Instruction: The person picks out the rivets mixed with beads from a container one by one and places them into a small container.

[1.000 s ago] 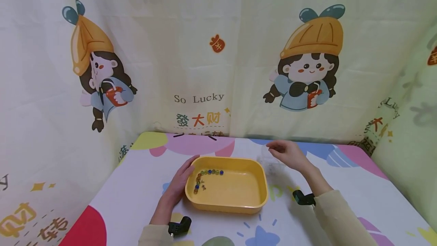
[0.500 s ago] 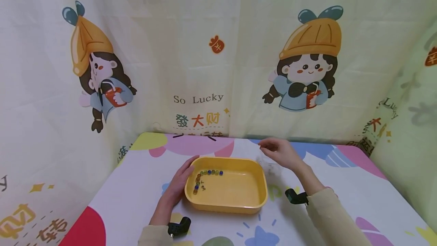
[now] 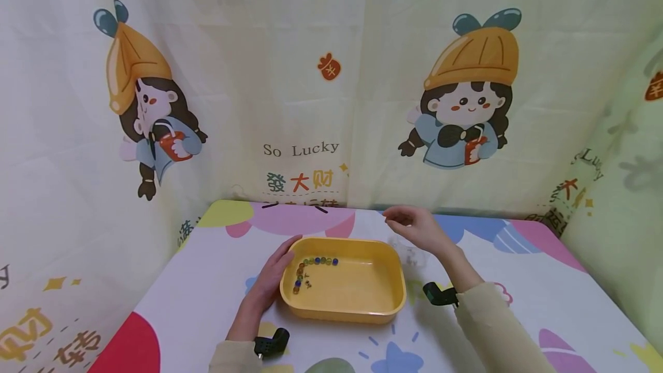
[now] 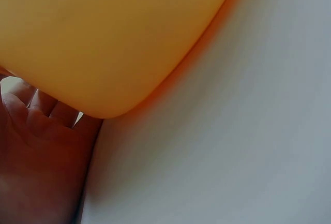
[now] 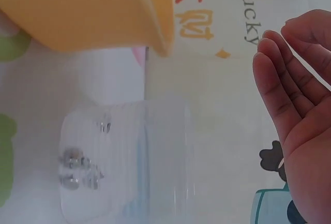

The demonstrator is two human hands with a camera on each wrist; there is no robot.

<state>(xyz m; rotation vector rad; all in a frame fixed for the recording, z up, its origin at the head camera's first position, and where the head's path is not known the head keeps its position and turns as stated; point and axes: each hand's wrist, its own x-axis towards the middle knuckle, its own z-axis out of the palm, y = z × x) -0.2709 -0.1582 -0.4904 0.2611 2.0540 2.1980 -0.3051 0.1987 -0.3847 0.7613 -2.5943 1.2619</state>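
My left hand (image 3: pixel 274 272) holds the left end of a yellow plastic tray (image 3: pixel 357 304), thumb at the rim and fingers along the outer wall; the left wrist view shows the fingers (image 4: pixel 62 113) passing behind that wall. Inside the tray, coloured glass marbles (image 3: pixel 317 261) form an L along the back and left walls. Small dark metallic pieces (image 3: pixel 308 284) lie within its corner. My right hand (image 3: pixel 419 232) is raised above a clear plastic box (image 5: pixel 124 172), fingers curved and thumb near the index fingertip. I cannot tell whether something tiny is pinched there.
Several shiny silvery pieces (image 5: pixel 75 159) lie in the clear box, right of the tray. A patterned cloth (image 3: pixel 399 358) covers the table. A printed curtain (image 3: pixel 383 131) hangs behind the table's far edge.
My right hand has moved left over the clear box, toward the tray's back right corner. The left hand, tray and marbles have stayed in place.
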